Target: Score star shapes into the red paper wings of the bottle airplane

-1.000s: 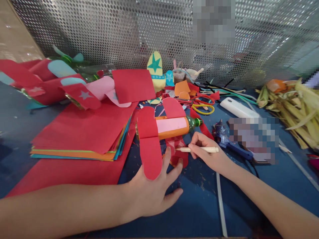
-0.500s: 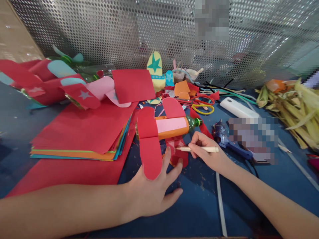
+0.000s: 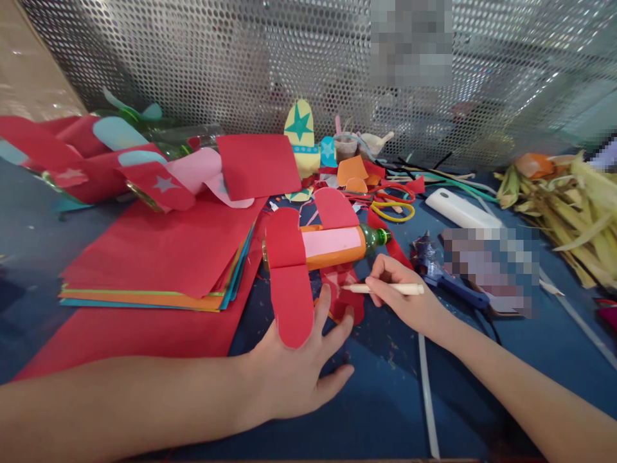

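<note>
The right hand (image 3: 409, 302) was closed in a writing grip round a cream pen (image 3: 388, 289), thumb and first fingers pinching it near the front. The pen lay almost level and ran roughly along the near edge of the blue table (image 3: 385, 405), its tip pointing left and its back end pointing right towards the glue gun (image 3: 456, 289). The tip rested on a small red paper scrap (image 3: 346, 283) near the middle of the table, just left of the right hand and just beyond the left fingertips.

The left hand (image 3: 294, 379) lay flat, palm down and fingers spread wide, gripping nothing. Its longer fingers reached forward onto the near edge of the scrap and seemed to press it to the table. Both hands were close to the scrap, but only the right one carried the pen.

A bottle plane (image 3: 335, 247) wrapped in orange and pink paper lay just behind the scrap, its long axis left to right and its green neck to the right. Its red wing (image 3: 290, 302) stuck out towards the near edge and covered part of the left hand.

A stack of coloured paper (image 3: 159, 263) sat towards the left edge, yellow-handled scissors (image 3: 393, 211) lay farther back, and dry husks (image 3: 569, 206) were piled at the right edge, before a perforated metal screen (image 3: 193, 64)
</note>
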`<state>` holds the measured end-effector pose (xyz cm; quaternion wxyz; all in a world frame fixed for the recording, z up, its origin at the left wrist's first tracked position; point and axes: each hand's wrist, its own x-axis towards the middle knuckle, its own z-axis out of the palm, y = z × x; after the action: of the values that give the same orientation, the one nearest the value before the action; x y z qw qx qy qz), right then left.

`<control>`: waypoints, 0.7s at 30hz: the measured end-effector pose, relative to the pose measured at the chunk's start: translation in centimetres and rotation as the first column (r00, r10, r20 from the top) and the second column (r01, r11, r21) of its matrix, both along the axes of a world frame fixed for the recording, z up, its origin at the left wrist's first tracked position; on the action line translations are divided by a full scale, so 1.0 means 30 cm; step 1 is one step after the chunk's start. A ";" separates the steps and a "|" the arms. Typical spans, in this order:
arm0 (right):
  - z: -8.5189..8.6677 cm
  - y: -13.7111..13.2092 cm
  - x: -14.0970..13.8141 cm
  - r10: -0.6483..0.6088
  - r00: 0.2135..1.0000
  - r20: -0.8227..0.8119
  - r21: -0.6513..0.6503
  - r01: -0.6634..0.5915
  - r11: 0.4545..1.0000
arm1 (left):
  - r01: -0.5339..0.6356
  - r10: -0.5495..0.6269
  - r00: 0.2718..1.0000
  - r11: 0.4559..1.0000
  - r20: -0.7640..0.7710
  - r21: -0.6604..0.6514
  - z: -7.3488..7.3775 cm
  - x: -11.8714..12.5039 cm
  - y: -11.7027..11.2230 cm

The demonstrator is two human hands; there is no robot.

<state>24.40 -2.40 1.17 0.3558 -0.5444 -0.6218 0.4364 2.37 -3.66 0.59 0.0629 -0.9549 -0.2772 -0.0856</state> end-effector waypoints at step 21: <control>-0.001 -0.002 -0.002 0.034 0.999 -0.002 -0.007 -0.034 0.999 | -0.021 0.022 0.999 1.000 0.024 -0.016 -0.001 -0.003 -0.004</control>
<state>24.35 -2.44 1.14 0.3471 -0.5347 -0.6288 0.4453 2.28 -3.79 0.56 0.0527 -0.9513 -0.2888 -0.0942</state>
